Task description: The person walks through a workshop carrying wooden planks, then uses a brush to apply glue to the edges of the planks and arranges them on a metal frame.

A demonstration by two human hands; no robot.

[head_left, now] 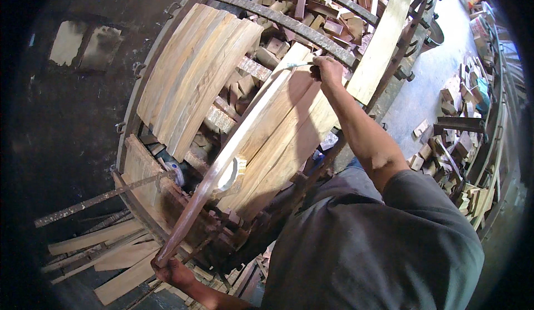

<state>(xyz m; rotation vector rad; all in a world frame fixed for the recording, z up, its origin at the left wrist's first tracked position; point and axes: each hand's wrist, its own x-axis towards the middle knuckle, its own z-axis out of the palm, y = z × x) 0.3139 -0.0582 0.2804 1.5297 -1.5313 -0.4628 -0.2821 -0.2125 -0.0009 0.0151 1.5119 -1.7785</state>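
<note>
A long wooden board (219, 160) is tilted up on its edge, its narrow side facing me. Wet whitish coating shines along part of that side. My left hand (175, 272) is closed around the board's near end at lower left. Up near the far end, my right hand (329, 72) grips a small brush (298, 65), whose pale tip meets or nearly meets the board's edge. Right beside the board, a container of white liquid (229, 173) sits on flat wooden planks (278, 137). The brush handle is mostly hidden by my fingers.
Joined planks (194, 76) lie to the left on a metal rack (283, 23). Wood offcuts (334, 23) fill the space under its bars. A single pale board (381, 45) rests at the right. More strips (122, 254) lie at lower left; a scrap pile (461, 143) is at far right.
</note>
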